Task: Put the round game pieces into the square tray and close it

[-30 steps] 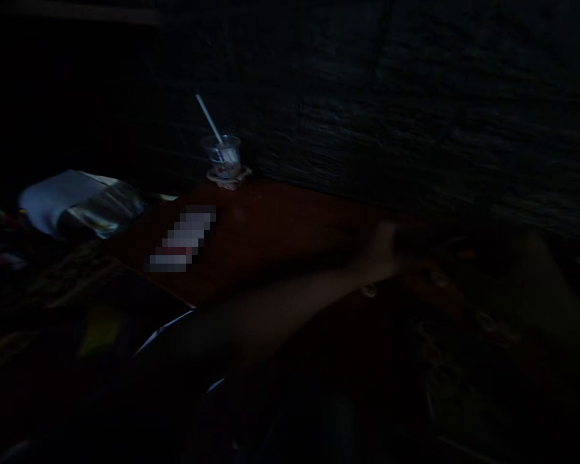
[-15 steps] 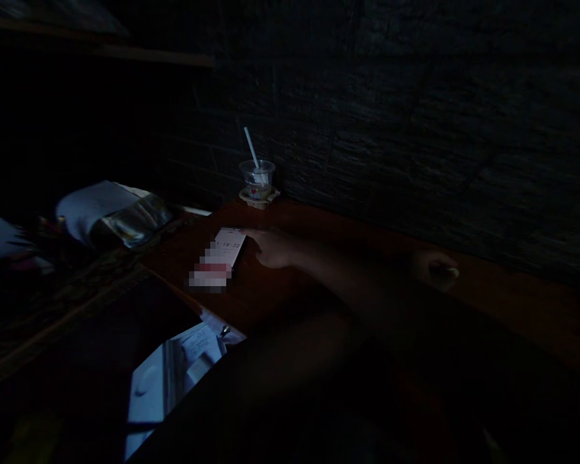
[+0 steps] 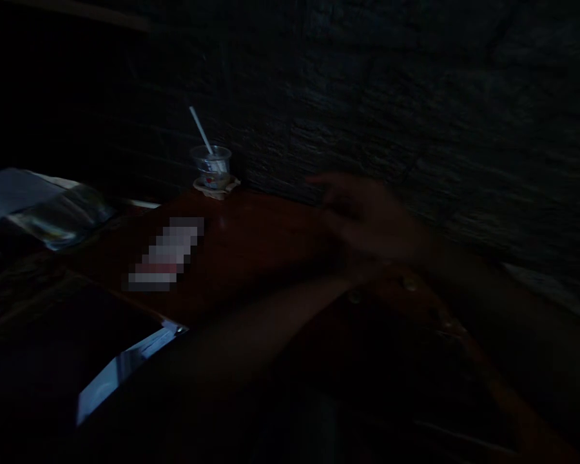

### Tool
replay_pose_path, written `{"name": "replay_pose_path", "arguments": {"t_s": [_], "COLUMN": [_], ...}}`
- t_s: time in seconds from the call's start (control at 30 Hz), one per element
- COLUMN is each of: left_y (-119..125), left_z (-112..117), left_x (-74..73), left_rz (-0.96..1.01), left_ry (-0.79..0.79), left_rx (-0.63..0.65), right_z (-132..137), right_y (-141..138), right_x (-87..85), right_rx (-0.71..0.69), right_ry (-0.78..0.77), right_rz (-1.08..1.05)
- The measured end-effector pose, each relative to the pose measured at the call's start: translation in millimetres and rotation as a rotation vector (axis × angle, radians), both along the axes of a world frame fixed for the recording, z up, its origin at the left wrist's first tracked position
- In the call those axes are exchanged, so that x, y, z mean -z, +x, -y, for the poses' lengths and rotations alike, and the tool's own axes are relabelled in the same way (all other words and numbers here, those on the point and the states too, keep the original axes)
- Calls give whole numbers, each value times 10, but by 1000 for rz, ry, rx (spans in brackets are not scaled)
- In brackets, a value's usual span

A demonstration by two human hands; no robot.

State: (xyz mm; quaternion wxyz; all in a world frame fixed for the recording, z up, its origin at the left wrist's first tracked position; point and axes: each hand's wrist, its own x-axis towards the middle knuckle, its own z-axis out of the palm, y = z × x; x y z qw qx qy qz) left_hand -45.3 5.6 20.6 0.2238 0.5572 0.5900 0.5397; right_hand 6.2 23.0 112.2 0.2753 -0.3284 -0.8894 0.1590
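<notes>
The scene is very dark and blurred. My right hand (image 3: 367, 216) is raised over the right part of the brown tabletop (image 3: 251, 238), its fingers apart and pointing left; I see nothing in it. My left hand (image 3: 367, 270) reaches in just below it, close to the tabletop, and its fingers are lost in shadow. Small round shiny pieces (image 3: 408, 283) lie near my hands, too dim to name. A phone (image 3: 167, 251) with a lit, pixelated screen lies flat on the left part of the tabletop, apart from both hands.
A clear plastic cup (image 3: 211, 166) with a white straw stands on a cardboard holder (image 3: 217, 189) at the back, by a dark rough wall (image 3: 415, 116). Papers and a crinkled wrapper (image 3: 62, 216) lie at the left. Pale papers (image 3: 111, 380) show below the table's front edge.
My right hand has left the phone's top edge and moved right, rising above the tabletop. My left hand now sits just below it. The view has turned to the right.
</notes>
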Motion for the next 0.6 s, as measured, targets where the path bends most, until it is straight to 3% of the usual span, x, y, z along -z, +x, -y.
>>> {"name": "replay_pose_path", "arguments": {"t_s": [0.1, 0.2, 0.33, 0.43, 0.6], "left_y": [158, 272, 359, 392, 409], "left_z": [-75, -87, -6, 47, 109], "left_x": [69, 117, 136, 106, 57], "left_rz": [185, 588, 739, 673, 538], "left_ry": [-51, -191, -263, -271, -246], "left_rx": [377, 743, 830, 861, 821], "right_z": [112, 242, 367, 419, 486], "right_y": [1061, 1702, 1869, 1837, 1852], "right_x": [73, 412, 795, 857, 917], "right_rx": [345, 457, 339, 282, 315], "right_ry": [41, -210, -507, -514, -566], "right_rz": [-234, -331, -510, -578, -632]}}
